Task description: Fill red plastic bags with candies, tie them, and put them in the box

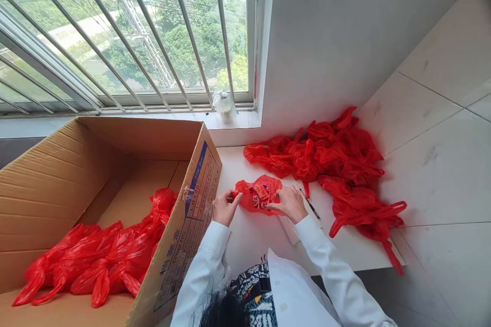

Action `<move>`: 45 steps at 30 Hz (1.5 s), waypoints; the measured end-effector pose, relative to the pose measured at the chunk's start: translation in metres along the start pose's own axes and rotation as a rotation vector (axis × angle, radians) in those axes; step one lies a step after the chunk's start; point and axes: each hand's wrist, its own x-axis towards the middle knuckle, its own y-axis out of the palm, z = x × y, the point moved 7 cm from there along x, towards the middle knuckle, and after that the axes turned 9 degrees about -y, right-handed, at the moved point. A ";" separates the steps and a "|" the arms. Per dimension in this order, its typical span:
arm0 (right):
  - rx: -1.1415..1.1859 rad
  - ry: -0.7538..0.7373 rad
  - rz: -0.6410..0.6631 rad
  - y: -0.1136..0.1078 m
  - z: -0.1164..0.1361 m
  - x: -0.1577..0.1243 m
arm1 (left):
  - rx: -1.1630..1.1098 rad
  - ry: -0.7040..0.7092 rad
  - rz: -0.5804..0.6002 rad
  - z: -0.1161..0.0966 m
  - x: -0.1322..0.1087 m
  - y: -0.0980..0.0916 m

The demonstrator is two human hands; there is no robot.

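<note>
The bag [256,199] is at 12 o'clock from your body, over the bench [249,240]; whether it rests there is unclear. An orange packet [262,192] shows through its red film. Your left grip [224,208] pinches the bag's 9 o'clock edge; your right grip [291,204] pinches its 3 o'clock side. The film looks thin, so pulling both ways could tear it, and a slack hold could let the packet slide.

Beyond the right grip, a pen [311,206] lies at 3 o'clock and a paper [288,229] at 4; your sleeve could sweep either aside. From 1 to 4 o'clock spreads a red pile [330,156], reaching the bench's edge, where a nudge might drop some. At 9 o'clock stands the carton [192,235], red bundles [111,258] inside.
</note>
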 end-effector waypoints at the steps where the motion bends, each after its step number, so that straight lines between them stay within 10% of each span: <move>1: -0.044 0.007 0.026 0.002 0.003 0.001 | -0.003 -0.006 -0.021 0.000 0.002 -0.004; 5: 0.003 0.069 -0.017 -0.007 -0.004 0.008 | -0.005 -0.023 -0.053 0.003 0.010 -0.018; 11: 0.775 -0.004 -0.484 -0.057 -0.023 0.023 | -0.129 0.021 -0.072 0.003 0.013 -0.039; 18: 1.374 0.061 -0.351 0.004 -0.006 0.009 | 0.048 0.079 0.033 0.003 0.005 -0.041; 22: 1.332 0.087 -0.214 0.032 0.003 -0.010 | 0.204 0.051 0.056 0.027 -0.015 -0.034; 29: 0.804 -0.018 -0.393 -0.017 -0.003 -0.023 | 0.161 0.175 0.002 0.052 -0.037 -0.030; 37: 0.662 -0.108 -0.444 -0.031 0.011 -0.024 | 0.024 0.403 -0.047 0.016 -0.034 -0.028; 45: 0.524 -0.346 -0.326 -0.037 0.057 -0.016 | -0.009 0.445 0.160 -0.005 -0.017 0.035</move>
